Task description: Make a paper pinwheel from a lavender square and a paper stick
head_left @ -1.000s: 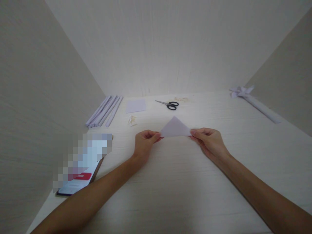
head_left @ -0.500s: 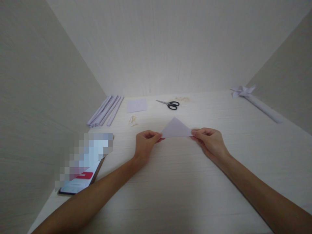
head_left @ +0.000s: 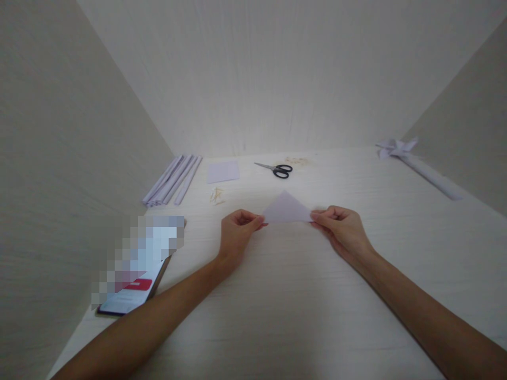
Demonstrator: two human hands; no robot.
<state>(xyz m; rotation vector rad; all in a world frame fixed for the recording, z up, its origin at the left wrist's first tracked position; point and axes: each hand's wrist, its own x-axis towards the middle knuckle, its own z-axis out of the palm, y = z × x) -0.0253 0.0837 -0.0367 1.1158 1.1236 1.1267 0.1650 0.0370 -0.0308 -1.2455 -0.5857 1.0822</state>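
Note:
A white sheet of paper (head_left: 285, 209), folded into a triangle, is stretched between my hands with its peak pointing away from me. My left hand (head_left: 241, 232) pinches the triangle's left corner between thumb and fingers. At the opposite corner, my right hand (head_left: 339, 227) grips the paper in the same way. The fold runs straight along the near side. Beyond the paper lies a pair of scissors (head_left: 279, 170) with black handles, its blades pointing left.
Rolled paper sticks (head_left: 172, 180) lie at the back left, beside a square paper sheet (head_left: 223, 172). Small thin sticks (head_left: 216, 196) lie in front of it. A paper pinwheel (head_left: 420, 168) rests at the right wall. A phone or tablet (head_left: 137, 285), partly blurred, lies near my left forearm. Walls (head_left: 261, 79) enclose the table.

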